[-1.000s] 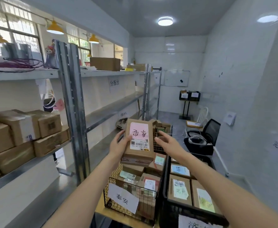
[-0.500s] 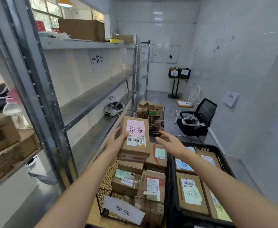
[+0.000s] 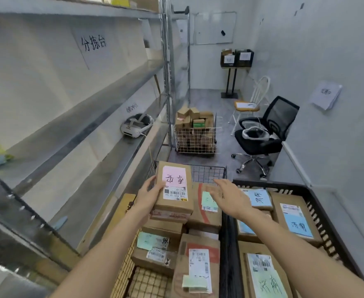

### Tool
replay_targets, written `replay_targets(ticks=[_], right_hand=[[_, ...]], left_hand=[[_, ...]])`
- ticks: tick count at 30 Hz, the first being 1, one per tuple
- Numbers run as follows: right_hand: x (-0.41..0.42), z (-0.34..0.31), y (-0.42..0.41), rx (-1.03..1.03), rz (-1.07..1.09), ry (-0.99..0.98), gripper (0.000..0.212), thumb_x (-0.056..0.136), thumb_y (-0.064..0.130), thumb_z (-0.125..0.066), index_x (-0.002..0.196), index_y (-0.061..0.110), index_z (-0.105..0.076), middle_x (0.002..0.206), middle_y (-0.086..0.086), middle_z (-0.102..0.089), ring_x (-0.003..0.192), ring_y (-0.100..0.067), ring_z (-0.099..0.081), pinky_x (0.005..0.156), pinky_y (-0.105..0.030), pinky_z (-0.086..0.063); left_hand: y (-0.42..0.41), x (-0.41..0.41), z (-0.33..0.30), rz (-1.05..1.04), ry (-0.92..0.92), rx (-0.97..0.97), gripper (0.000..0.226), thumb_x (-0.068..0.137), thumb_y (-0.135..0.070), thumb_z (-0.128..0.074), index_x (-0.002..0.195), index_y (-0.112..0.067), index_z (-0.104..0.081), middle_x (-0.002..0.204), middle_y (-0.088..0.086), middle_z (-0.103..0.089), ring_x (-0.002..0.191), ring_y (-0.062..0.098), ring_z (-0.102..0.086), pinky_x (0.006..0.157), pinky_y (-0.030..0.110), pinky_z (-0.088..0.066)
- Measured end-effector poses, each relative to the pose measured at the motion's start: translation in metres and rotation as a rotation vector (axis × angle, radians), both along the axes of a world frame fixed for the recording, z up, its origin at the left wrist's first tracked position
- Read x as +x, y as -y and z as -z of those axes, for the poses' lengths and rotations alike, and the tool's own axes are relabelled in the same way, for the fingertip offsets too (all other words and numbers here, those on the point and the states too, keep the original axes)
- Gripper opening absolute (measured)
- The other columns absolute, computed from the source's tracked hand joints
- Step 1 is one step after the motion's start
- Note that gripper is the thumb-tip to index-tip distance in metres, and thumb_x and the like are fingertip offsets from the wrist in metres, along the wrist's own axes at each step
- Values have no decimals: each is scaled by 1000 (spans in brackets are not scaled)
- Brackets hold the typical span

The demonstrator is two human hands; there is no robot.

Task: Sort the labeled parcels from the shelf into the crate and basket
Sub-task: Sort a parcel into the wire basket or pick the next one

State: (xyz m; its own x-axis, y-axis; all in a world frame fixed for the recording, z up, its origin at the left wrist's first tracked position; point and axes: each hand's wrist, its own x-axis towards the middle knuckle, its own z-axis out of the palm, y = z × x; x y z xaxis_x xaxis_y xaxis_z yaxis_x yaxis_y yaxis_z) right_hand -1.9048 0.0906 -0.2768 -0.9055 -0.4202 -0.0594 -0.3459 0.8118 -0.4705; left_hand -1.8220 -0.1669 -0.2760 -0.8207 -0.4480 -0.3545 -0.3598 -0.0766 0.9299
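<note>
Now pink-labeled parcel [image 3: 175, 191] is gripped at its edge by left hand [image 3: 149, 196], centre frame, over wire basket [image 3: 211, 173]. Label is kept upward, likely for reading. Right hand [image 3: 228, 195] is held open, empty, beside crate [image 3: 314, 203].

Office chair [image 3: 269, 134]: black, far right, a white headset on its seat.
White chair [image 3: 254, 100]: just behind it, by the wall.
Whiteboard [image 3: 214, 27]: far wall.
Wire cart [image 3: 196, 138]: far, heaped with boxes.

Wire basket [image 3: 211, 172] of parcels left of the crate [image 3: 301, 187], shelf [image 3: 103, 134] farther left, chair [image 3: 267, 127] behind.
</note>
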Motion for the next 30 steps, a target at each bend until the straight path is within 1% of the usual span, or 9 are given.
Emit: replay_targets(ticks=[2, 5, 8, 10, 12, 15, 18, 21, 30], right_hand=[[-20, 27, -6, 94, -6, -58, 62, 105, 46, -41, 158, 18, -29, 165, -1, -27, 150, -19, -27, 118, -37, -29], [-45, 61, -8, 138, -13, -104, 65, 105, 47, -41, 159, 16, -24, 168, -3, -18, 153, -20, -21, 122, -36, -22], [-63, 81, -9, 158, -21, -134, 65, 107, 45, -37, 161, 15, -17, 169, -5, -8, 156, -21, -10, 125, -36, -12], [-74, 92, -10, 155, -3, -135, 66, 108, 44, -33, 162, 13, -12, 170, -4, -1, 156, -19, -3, 124, -33, -2], [-84, 104, -12, 139, 28, -114, 67, 108, 45, -30, 162, 12, -8, 170, -4, 3, 156, -18, 0, 122, -30, 3], [-90, 121, -18, 119, 41, -87, 69, 107, 51, -20, 162, 14, -2, 169, 0, 8, 156, -14, 3, 125, -31, 0], [-91, 133, -21, 87, 43, -107, 69, 107, 55, -15, 162, 18, 3, 168, 5, 10, 155, -10, 5, 127, -34, -4], [-92, 137, -21, 86, 51, -129, 68, 107, 56, -13, 162, 19, 3, 169, 6, 10, 155, -8, 8, 127, -34, -4], [-92, 131, -21, 105, 41, -113, 70, 107, 56, -18, 162, 19, 3, 168, 6, 10, 155, -8, 5, 127, -34, -4]], left_hand=[[-11, -25, 22, 16, 33, 4, 52, 93, -41, -69, 141, -41, -48, 127, 5, -66, 103, 25, -69, 77, 39, -59], [-28, -60, 52, 64, 58, 2, 31, 94, -39, -67, 118, -53, -54, 123, 1, -68, 101, 22, -70, 79, 40, -60], [-44, -89, 77, 62, 80, 66, 37, 95, -36, -67, 128, -46, -53, 117, -1, -69, 94, 20, -72, 62, 32, -58], [-55, -107, 95, 67, 93, 71, 40, 96, -36, -67, 133, -44, -53, 113, -5, -70, 94, 18, -71, 65, 31, -56], [-64, -126, 113, 82, 99, 49, 44, 94, -39, -68, 136, -43, -53, 114, -6, -71, 97, 17, -70, 78, 37, -58], [-75, -149, 132, 124, 92, 56, 51, 94, -41, -68, 141, -42, -50, 123, -9, -68, 105, 14, -68, 97, 43, -55], [-86, -164, 144, 172, 77, 50, 53, 99, -41, -61, 149, -34, -45, 137, -5, -60, 119, 15, -60, 100, 35, -48], [-96, -170, 155, 194, 87, 40, 53, 102, -43, -54, 152, -37, -37, 142, -1, -59, 126, 20, -58, 110, 43, -44], [-92, -175, 153, 296, 99, 7, 50, 105, -45, -46, 153, -35, -33, 137, -1, -63, 121, 19, -61, 109, 45, -45]])
